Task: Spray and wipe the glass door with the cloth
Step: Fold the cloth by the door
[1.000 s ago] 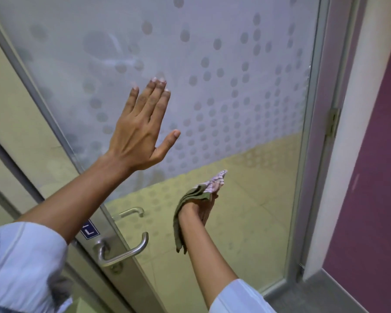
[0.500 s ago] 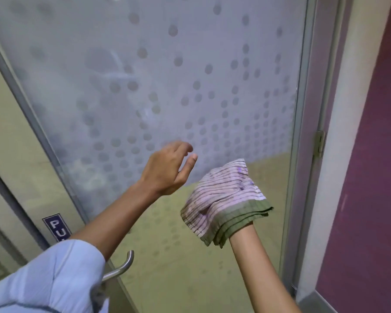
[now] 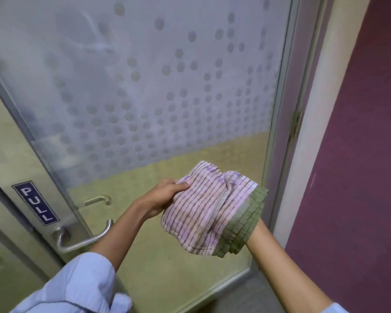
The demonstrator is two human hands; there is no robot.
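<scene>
The glass door (image 3: 145, 91) fills the view, frosted with a dot pattern above and clear below. A folded pink striped cloth (image 3: 212, 206) with a green border is held in front of the lower glass, apart from it. My left hand (image 3: 163, 197) pinches the cloth's left edge with thumb on top. The cloth covers my right hand, which holds it from beneath; only the right wrist (image 3: 257, 233) shows. No spray bottle is in view.
A metal lever handle (image 3: 86, 238) and a blue PULL sign (image 3: 35, 203) sit on the door's left stile. The door frame with a hinge (image 3: 297, 123) runs down the right, beside a purple wall (image 3: 359, 154).
My left hand left the frosted glass, came down and took hold of the cloth's edge. My right hand lifted the cloth higher and nearer to me.
</scene>
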